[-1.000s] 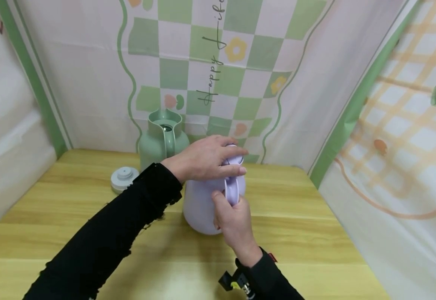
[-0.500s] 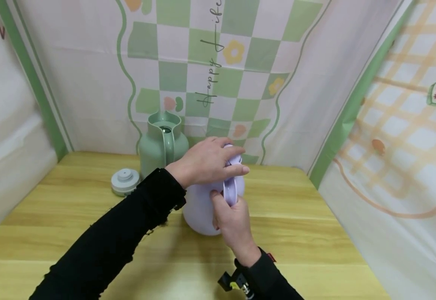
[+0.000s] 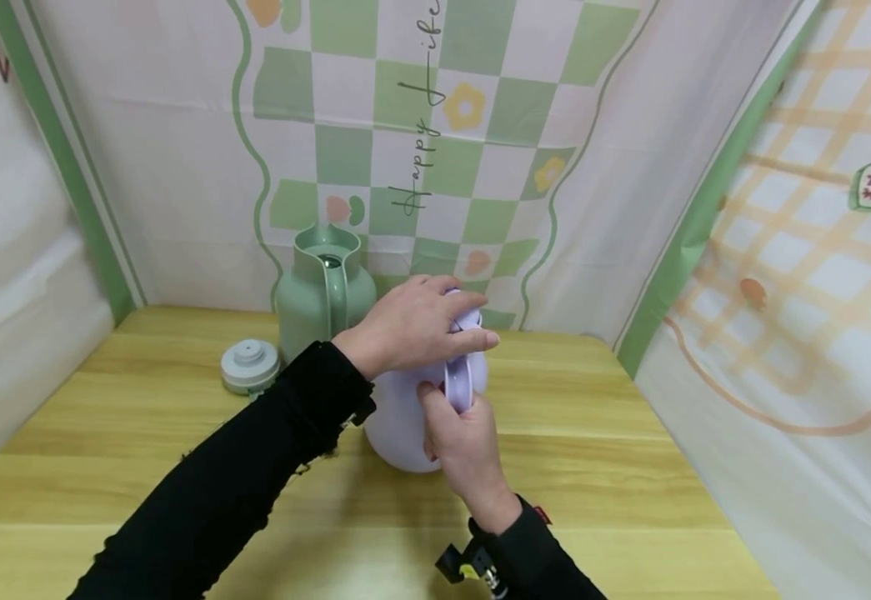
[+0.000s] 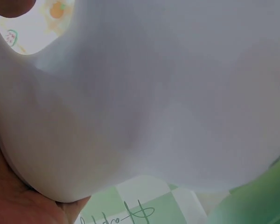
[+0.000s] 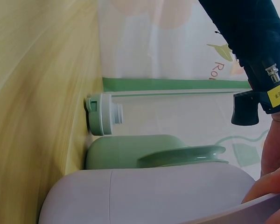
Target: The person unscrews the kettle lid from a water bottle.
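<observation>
A lavender thermos jug [image 3: 401,425] stands upright on the wooden table; its side fills most of the left wrist view. My right hand [image 3: 468,450] grips the jug's handle [image 3: 459,383], thumb along the near side. Over the top, my left hand [image 3: 416,325] holds the lid [image 3: 468,320], thumb and fingers spread to either side of it. The palm hides much of the lid and neck. Just behind and to the left is a green thermos jug [image 3: 307,300] with its mouth uncovered. Its inner opening shows dark.
A grey-green stopper [image 3: 250,365] lies on the table [image 3: 593,467] left of the green jug, seen side-on in the right wrist view. Patterned cloth [image 3: 465,167] hangs behind and along both sides of the table.
The left hand and forearm have shifted very slightly right, still over the lid. The right hand keeps its grip on the handle. The head view has moved a little.
</observation>
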Tool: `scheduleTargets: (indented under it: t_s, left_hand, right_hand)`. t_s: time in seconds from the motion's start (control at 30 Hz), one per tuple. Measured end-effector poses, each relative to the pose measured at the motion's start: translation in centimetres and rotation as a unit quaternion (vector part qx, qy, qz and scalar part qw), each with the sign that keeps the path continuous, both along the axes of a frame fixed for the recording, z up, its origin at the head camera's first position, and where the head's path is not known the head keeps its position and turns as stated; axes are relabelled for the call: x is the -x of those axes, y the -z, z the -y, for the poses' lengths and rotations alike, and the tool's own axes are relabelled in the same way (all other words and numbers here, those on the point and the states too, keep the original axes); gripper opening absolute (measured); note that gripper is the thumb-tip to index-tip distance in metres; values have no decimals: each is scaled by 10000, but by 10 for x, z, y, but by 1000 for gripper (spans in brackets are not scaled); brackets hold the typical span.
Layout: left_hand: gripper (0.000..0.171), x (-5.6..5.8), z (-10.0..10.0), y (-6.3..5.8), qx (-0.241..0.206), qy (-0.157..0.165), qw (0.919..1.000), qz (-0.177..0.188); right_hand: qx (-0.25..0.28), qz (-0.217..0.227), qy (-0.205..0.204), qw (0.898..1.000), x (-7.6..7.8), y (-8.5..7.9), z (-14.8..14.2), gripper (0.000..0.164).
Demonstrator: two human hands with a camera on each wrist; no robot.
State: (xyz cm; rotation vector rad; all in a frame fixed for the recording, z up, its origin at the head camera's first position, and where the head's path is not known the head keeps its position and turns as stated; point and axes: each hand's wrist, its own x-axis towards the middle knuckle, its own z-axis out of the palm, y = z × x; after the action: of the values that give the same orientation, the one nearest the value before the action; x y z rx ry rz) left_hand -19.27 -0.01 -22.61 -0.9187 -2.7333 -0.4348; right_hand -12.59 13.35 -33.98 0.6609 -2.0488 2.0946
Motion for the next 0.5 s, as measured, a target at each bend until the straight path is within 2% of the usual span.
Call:
scheduleTargets:
  t_s: [0.17,0.27,0.5]
  left_hand:
    - [66,2,3,-1,52,201,9998,-50]
    - [67,5,7,-3,185,454,9988,-69]
    - [64,19,17,-6,379,1006,9942,-5]
  right_hand:
    - [68,27,-22,10000,0,-1,0,41]
    - [130,69,-49,9999,-1,-2,1,42]
    - [250,117,-66,9996,0,0,2,45]
